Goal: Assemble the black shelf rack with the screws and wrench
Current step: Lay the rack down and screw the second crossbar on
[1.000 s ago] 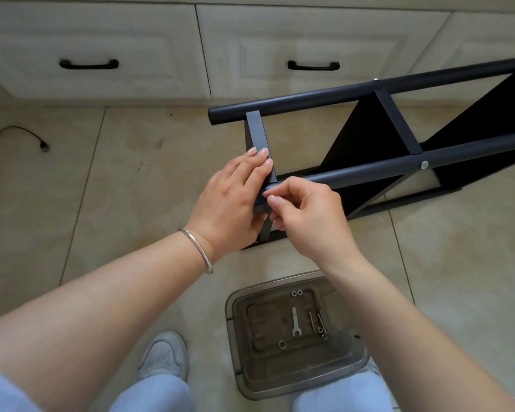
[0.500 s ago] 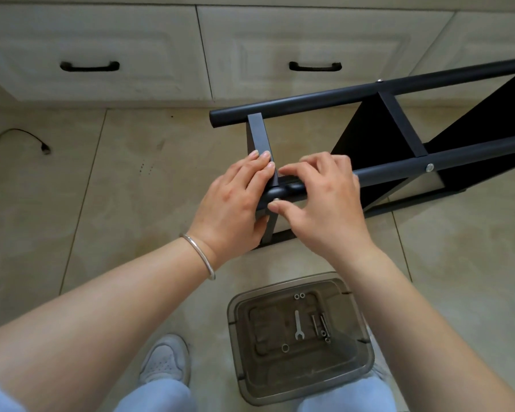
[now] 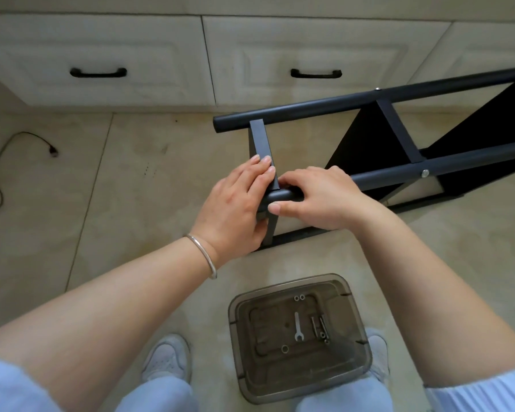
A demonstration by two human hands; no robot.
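Head view: the black metal shelf rack (image 3: 384, 144) lies on its side on the beige tiled floor (image 3: 131, 188); the left hand (image 3: 235, 209) holds its flat crossbar, fingers laid along it; the right hand (image 3: 318, 197) curls around the near round tube; below, a smoky plastic tray (image 3: 354, 322) holds a small silver wrench (image 3: 298, 327) and screws (image 3: 320, 325).

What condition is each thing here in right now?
Shelf rack: lying on its side, partly assembled.
Left hand: holding the end crossbar.
Right hand: gripping the near tube.
Wrench: lying unused in the tray.
Drawers: closed.
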